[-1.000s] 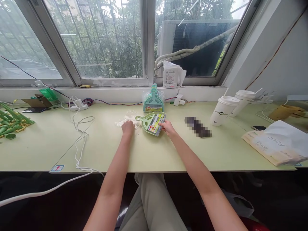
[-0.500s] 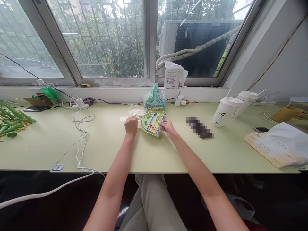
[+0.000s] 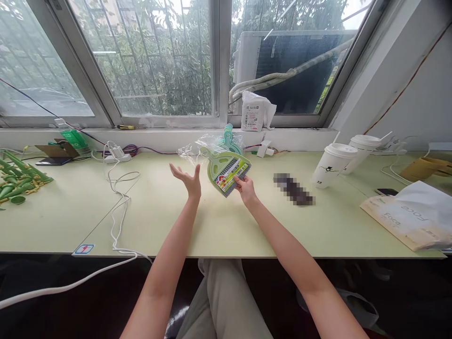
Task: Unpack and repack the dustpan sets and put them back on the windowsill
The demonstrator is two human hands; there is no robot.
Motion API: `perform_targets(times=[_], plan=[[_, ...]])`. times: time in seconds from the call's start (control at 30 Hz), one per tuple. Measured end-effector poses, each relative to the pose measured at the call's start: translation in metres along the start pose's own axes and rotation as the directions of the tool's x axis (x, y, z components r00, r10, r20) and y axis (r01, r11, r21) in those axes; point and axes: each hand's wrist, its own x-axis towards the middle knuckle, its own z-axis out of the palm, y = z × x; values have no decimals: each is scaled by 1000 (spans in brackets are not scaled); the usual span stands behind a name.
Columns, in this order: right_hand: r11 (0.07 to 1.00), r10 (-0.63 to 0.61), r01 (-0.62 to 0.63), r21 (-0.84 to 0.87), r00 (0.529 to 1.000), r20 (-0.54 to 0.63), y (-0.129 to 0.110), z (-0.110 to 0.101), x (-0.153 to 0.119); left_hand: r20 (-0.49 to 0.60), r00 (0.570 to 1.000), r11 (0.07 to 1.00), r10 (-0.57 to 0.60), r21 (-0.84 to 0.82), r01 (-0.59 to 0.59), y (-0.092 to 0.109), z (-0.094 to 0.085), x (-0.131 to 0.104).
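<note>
From afar I see the right hand [image 3: 246,189] pinching a light-green plastic dustpan [image 3: 219,163] and grey-bristled brush [image 3: 228,180] near-right over the pale-green bench [image 3: 226,230], the left hand [image 3: 190,181] spread open beside them, and that one-sided grip could twist loose should the clear crinkled film [image 3: 188,153] snag.

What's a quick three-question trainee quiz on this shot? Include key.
1. True or false: the right grip holds the green dustpan-and-brush set.
2. Multiple choice. The left grip is: A) clenched in a fist; B) spread open; C) out of view.
3. Fill in: in the picture, two white lidded cups stand to the ____ of the green dustpan-and-brush set.

Key: 1. True. 2. B. 3. Right.
</note>
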Motion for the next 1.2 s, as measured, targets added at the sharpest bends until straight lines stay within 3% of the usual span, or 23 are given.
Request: perform_targets(times=[0.03,0.07,0.13,0.17,0.37,0.43,0.63,0.8,0.87,0.97,1.03,1.1,1.2], plan=[[1000,-9,9,-7,1000,15,0,0,0,123,987,986,-103,-119,118,-1,0,4],[1000,-12,12,-17,1000,29,0,1,-1,272,947,947,-171,-220,234,-3,1,6],[999,-6,7,-39,999,44,1,2,-2,515,833,838,-201,-351,419,-7,3,8],[999,-3,5,-46,999,43,1,3,-2,586,787,789,-192,-385,479,-7,5,6],[998,-69,70,4,996,-61,1,4,-2,826,541,660,-155,-321,679,2,17,-21],[996,-89,91,24,992,-85,1,3,-1,859,497,649,-126,-308,696,5,18,-25],[993,-117,117,-5,986,-118,4,4,0,850,512,641,-124,-326,695,0,25,-28],[987,-157,157,-12,973,-168,0,7,-3,876,457,673,-152,-247,697,-1,31,-36],[985,-171,173,-2,970,-172,-1,8,-4,863,490,655,-124,-300,693,4,32,-39],[984,-179,177,-31,973,-147,0,8,-3,796,596,627,-104,-413,660,10,30,-40],[982,-187,182,-59,976,-114,0,8,-3,780,611,637,-135,-404,656,12,28,-40],[976,-209,202,-77,973,-96,-3,7,-2,806,571,672,-154,-338,659,10,26,-40],[966,-255,247,-83,960,-113,-9,6,-1,901,422,711,-101,-232,664,6,26,-43]])
